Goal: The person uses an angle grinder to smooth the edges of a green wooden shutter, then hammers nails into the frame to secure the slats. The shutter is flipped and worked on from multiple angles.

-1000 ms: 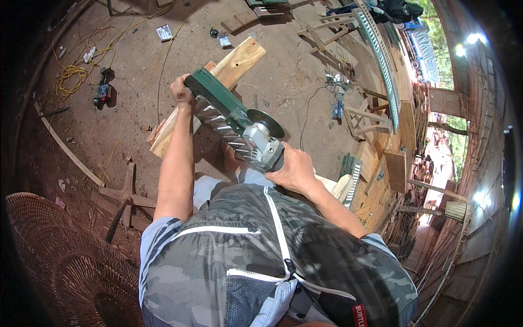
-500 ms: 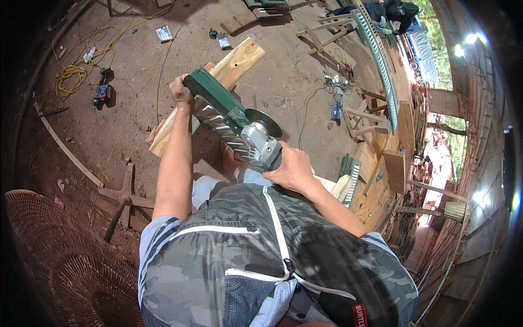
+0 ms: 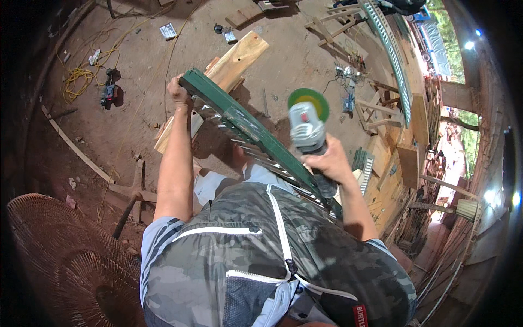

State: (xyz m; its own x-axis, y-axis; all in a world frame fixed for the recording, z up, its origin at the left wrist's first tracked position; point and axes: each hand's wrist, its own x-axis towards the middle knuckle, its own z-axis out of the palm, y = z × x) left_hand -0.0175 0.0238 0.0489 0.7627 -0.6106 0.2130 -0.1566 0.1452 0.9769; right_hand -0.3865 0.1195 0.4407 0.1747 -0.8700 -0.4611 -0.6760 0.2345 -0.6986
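Note:
My left hand is closed around the upper left end of a long green metal piece, which slants down to the right across my front. A row of silver rungs or prongs lines its near side. In my right hand is a grey angle grinder, held by its body just right of the green piece. Its round disc, yellow-green on the visible face, points away from me and stands apart from the metal. A light wooden plank lies under the left end of the green piece.
A cordless power tool and a coiled yellow cord lie on the ground at left. A woven brown round object stands near left. At right are wooden frames, a long slatted green piece and timber blocks.
My right hand has lifted the grinder off the green metal piece and moved it right, turning the disc's face into view. My left hand keeps its grip at the far end.

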